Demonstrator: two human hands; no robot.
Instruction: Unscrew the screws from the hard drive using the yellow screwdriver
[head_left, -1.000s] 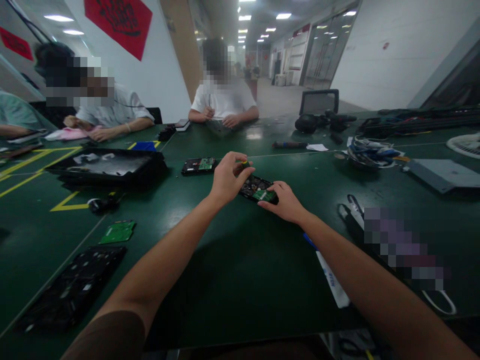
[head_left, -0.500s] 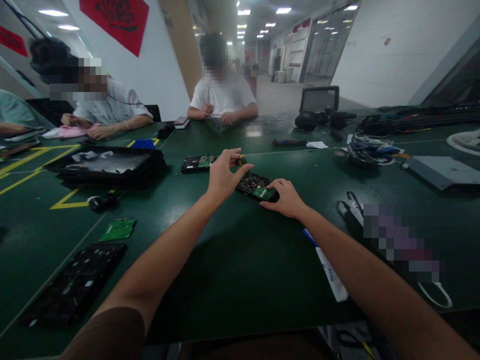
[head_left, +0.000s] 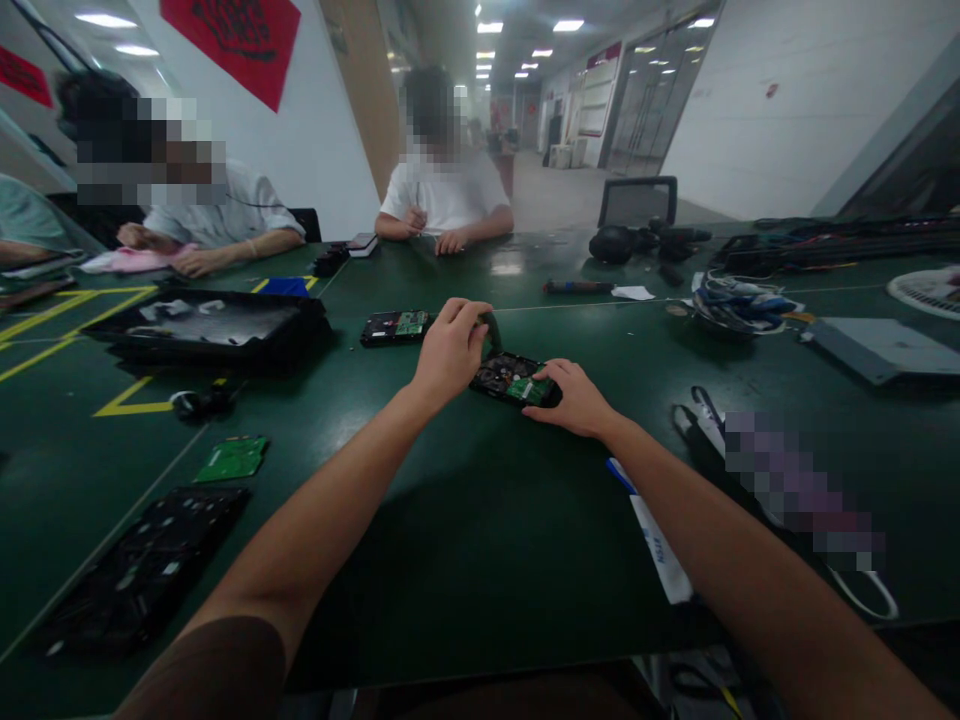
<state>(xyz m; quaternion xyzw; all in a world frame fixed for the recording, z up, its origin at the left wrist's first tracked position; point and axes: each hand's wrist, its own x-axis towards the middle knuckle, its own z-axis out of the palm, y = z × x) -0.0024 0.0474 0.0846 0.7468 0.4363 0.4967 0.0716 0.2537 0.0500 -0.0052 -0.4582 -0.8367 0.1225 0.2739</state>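
Observation:
In the middle of the table lies a black hard drive (head_left: pixel 499 376) with a green circuit board at its right end. My right hand (head_left: pixel 574 398) grips that right end, thumb on the near edge and fingers on the far side. Above the drive's left end, my left hand (head_left: pixel 454 350) is closed around a dark screwdriver (head_left: pixel 493 332), pointing down at the drive; its tip is too small to make out. Just beyond my left hand rests a second hard drive (head_left: pixel 388 327), its green board facing up.
At the left are a black tray (head_left: pixel 217 330), a loose green circuit board (head_left: pixel 234 458) and black drive casings (head_left: pixel 146 570). A lanyard (head_left: pixel 802 490) and a blue-white strip (head_left: pixel 660 545) lie right. Further back are a long-handled tool (head_left: pixel 577 287), bundled cables (head_left: pixel 750 303), a grey box (head_left: pixel 889 348) and seated co-workers.
The fingers of my left hand have turned and curled further around the screwdriver, hiding its yellow part. My right hand keeps its hold on the hard drive.

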